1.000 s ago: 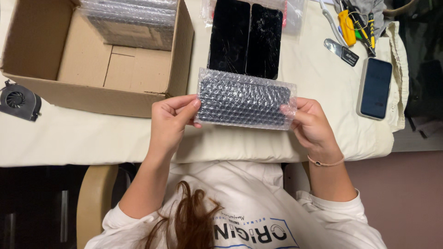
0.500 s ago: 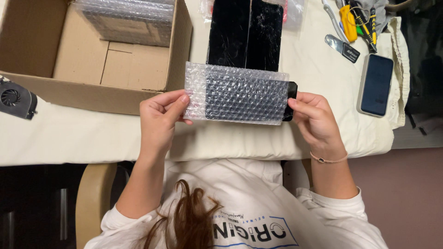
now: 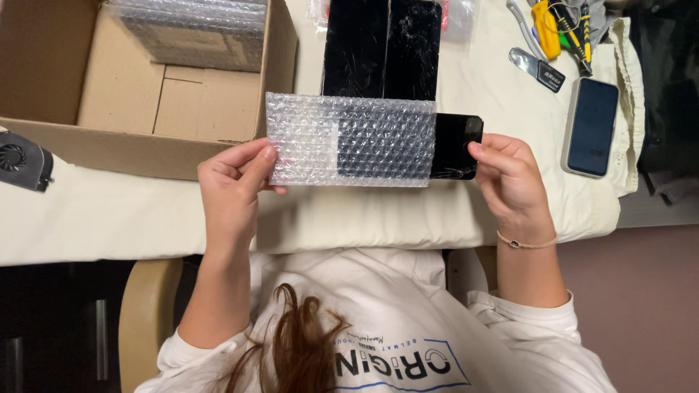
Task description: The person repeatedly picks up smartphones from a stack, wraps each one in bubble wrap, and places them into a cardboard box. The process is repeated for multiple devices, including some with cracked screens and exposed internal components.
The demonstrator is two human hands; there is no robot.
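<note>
Over white table, right hand has drawn black phone from left hand's bubble-wrap sleeve.

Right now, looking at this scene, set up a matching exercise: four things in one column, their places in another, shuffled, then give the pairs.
Things:
1. bubble-wrap sleeve
2. black phone
3. cardboard box
4. cooling fan

Places:
A. far left table edge
B. sticking out of the sleeve, at the right hand
C. pinched by the left hand
D. upper left, holding bubble-wrapped items

Pairs: 1-C, 2-B, 3-D, 4-A
</note>
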